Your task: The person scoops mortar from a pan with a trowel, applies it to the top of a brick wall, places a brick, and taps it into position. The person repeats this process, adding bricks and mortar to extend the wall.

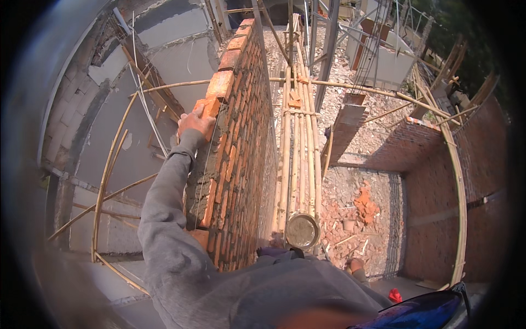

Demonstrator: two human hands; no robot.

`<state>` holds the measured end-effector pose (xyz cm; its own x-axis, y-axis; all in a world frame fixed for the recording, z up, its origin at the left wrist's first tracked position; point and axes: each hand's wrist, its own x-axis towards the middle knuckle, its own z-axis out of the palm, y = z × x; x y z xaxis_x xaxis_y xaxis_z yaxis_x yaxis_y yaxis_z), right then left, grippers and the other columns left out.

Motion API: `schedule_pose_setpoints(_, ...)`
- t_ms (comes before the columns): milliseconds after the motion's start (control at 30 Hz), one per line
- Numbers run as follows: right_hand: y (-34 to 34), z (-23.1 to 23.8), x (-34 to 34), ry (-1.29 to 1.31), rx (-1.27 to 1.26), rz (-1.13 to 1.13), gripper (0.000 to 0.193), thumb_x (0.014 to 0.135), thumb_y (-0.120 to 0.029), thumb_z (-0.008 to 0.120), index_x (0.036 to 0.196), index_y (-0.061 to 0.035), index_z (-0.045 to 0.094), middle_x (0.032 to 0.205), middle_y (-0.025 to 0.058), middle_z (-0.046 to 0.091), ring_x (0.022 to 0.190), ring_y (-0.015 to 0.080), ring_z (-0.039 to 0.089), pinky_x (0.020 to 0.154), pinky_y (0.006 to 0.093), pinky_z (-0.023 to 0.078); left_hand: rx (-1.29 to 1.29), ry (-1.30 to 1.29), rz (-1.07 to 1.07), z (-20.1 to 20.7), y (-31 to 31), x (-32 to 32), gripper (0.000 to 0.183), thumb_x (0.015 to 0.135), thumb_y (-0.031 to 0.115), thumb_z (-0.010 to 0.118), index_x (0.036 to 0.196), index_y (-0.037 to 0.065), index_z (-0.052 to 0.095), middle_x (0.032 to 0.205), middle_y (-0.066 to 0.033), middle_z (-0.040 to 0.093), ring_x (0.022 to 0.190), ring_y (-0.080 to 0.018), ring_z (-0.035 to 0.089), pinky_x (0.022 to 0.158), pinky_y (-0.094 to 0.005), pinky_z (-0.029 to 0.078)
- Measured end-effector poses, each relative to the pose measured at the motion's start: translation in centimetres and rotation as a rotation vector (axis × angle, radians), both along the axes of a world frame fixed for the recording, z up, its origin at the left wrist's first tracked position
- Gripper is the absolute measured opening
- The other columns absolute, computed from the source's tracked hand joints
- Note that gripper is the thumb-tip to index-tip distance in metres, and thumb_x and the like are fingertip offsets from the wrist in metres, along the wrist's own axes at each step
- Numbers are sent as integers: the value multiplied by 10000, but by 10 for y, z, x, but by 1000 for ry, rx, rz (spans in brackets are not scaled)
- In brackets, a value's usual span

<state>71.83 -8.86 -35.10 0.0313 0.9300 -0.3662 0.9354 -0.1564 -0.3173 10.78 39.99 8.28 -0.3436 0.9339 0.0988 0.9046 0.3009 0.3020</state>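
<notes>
My left hand [196, 125] reaches along the top of a brick wall [246, 120], its fingers closed over an orange brick [208, 106] at the end of the top row. On the near side of that brick, grey mortar [198, 189] covers the wall top, and a thin string [206, 170] runs along it. My right hand [356, 265] shows only in part, low beside my body; its fingers are too small and hidden to read. A round bucket of mortar [302, 230] stands close in front of me.
Bamboo poles [298, 159] form a walkway right of the wall, with loose brick pieces [295, 100] on it. More bamboo [457, 203] curves around both sides. Far below lies rubble [350, 186] with an orange heap [365, 204]. A grey wall [118, 131] stands left.
</notes>
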Motion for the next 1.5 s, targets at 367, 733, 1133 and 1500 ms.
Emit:
schedule_pose_setpoints(367, 59, 6, -33, 1064, -194, -972, 139, 816, -70, 652, 802, 41, 735, 723, 138, 702, 591, 239, 658, 539, 391, 518, -24, 32, -41, -6, -12, 6, 745, 824, 545, 640, 1526, 329, 511, 1400, -259, 530, 1309, -414, 513, 1097, -504, 427)
schedule_pose_setpoints(733, 229, 201, -142, 1368, 92, -749, 182, 946, -55, 615, 1111, 19, 642, 744, 98, 665, 507, 152, 589, 457, 303, 515, -6, -1170, -229, -50, 23, -75, 705, 868, 171, 820, 1448, -95, 519, 1187, -170, 714, 932, -186, 726, 786, -316, 598)
schedule_pose_setpoints(1133, 319, 371, -241, 1330, 157, -150, 317, 970, -94, 617, 1232, 83, 604, 766, 36, 610, 536, 93, 554, 457, 256, 462, -59, -1234, -263, -26, 9, -58, 389, 932, 151, 741, 1263, -44, 678, 1138, -91, 707, 993, -191, 688, 821, -361, 572)
schedule_pose_setpoints(1500, 407, 483, -366, 1048, 392, 330, 613, 937, -112, 538, 1505, 94, 433, 760, 50, 630, 531, 89, 559, 492, 253, 470, 152, -864, -614, -51, 27, -79, 294, 955, 163, 702, 1074, -105, 719, 951, -91, 732, 832, -157, 680, 719, -332, 543)
